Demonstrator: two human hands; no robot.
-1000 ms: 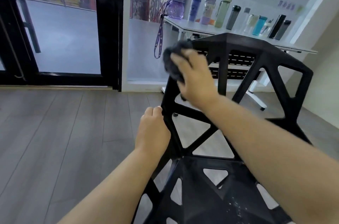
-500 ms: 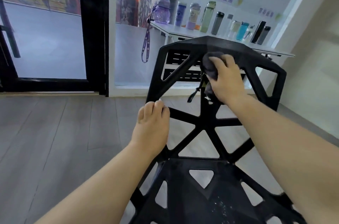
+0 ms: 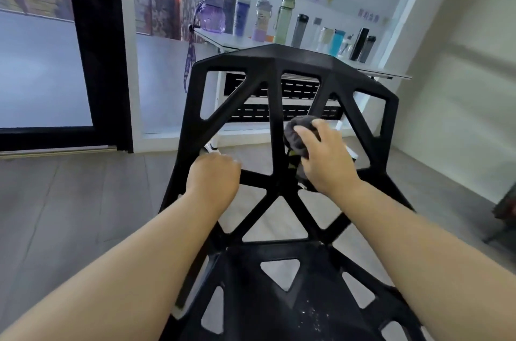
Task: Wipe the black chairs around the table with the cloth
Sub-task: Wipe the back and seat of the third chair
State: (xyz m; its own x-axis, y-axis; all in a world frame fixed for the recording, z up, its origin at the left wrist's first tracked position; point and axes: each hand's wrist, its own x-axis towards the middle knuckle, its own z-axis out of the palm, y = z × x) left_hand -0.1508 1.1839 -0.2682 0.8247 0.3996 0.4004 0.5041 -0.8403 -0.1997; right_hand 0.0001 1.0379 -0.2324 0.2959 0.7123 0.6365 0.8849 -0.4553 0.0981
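Note:
A black chair (image 3: pixel 275 61) with an open lattice back and seat fills the middle of the view, its back facing me. My right hand (image 3: pixel 325 162) presses a bunched dark grey cloth (image 3: pixel 297 132) against a bar in the middle of the backrest. My left hand (image 3: pixel 213 178) is closed around the left frame bar of the backrest, a little lower than the cloth. Pale specks show on the seat near the bottom edge.
Behind the chair stands a white table (image 3: pixel 371 68) carrying several bottles (image 3: pixel 284 21), with a purple lanyard (image 3: pixel 190 58) hanging at its left end. A black door frame (image 3: pixel 97 47) is at left, grey wood floor (image 3: pixel 69 201) below, a dark object (image 3: pixel 506 206) at the right edge.
My right hand has carried the cloth from the top left corner of the backrest across and down to its middle bars. My left hand stays on the left frame. The view has shifted right.

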